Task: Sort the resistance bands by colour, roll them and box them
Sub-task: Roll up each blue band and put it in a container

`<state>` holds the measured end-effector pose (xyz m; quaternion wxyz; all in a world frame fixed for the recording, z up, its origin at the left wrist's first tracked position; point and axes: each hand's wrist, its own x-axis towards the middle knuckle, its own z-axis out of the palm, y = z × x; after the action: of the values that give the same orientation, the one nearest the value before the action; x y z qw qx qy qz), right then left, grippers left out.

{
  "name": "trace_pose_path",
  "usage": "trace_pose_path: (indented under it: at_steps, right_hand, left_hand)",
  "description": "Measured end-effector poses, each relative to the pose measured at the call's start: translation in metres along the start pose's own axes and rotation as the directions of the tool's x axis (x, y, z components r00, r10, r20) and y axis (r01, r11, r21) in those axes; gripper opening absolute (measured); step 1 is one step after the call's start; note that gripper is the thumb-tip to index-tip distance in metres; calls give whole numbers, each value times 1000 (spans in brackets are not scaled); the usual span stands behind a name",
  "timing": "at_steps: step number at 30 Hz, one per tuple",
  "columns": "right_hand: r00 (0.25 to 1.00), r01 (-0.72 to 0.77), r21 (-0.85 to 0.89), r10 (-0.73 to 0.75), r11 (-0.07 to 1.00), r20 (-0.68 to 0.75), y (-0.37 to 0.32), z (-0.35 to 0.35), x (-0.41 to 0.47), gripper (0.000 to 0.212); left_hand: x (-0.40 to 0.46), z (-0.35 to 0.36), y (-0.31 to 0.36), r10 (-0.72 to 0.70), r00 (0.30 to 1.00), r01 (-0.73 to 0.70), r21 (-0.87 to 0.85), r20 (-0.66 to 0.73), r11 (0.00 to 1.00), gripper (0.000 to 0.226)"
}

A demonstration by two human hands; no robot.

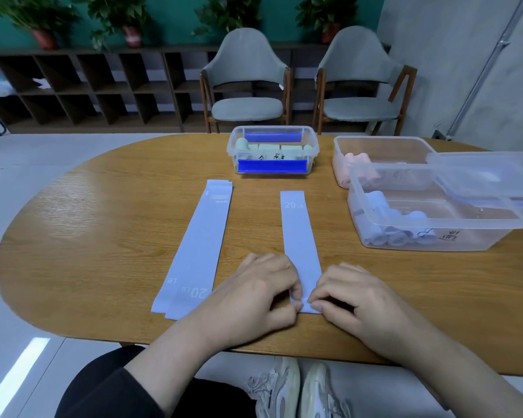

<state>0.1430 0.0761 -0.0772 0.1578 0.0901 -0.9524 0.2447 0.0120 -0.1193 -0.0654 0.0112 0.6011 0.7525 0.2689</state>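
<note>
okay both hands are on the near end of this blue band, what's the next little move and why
Probably fold the near edge over and start rolling away from you: both hands pinch the near end of the blue band, which lies flat, unrolled, pointing toward the boxes.

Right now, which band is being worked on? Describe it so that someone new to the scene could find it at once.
On the oval wooden table, two lots of flat pale-blue bands lie lengthwise in front of the person. It is the single band on the right, its near end pinched by the left hand and right hand. The overlapping stack of bands to its left lies untouched.
</note>
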Motion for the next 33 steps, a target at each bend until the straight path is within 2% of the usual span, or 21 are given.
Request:
trace_pose_path:
  at_steps: [7,11,16,22,28,33]
  right_hand:
    - [1000,3,-12,-3,1000,0,-1,-1,-1,21]
    - [1000,8,3,-8,1000,-2,4,-2,6,30]
    - [1000,-21,39,21,999,-10,3,-2,8,23]
    - [999,-36,44,37,998,-29,4,0,6,24]
    - [999,-35,39,36,999,-31,6,0,13,32]
    - [994,-100,101,103,990,-24,4,-1,16,27]
  left_hand:
    - [0,3,-3,-23,999,23,32,-24,999,16]
    - [1,2,-3,-47,998,46,-4,-38,999,11]
    - [2,1,-3,-78,997,77,-23,-23,997,10]
    - [4,2,-6,-119,992,116,-75,-35,990,5]
    - [4,3,-5,-137,990,133,-77,-40,988,12]
    - [5,2,-4,-156,987,152,-86,-44,985,11]
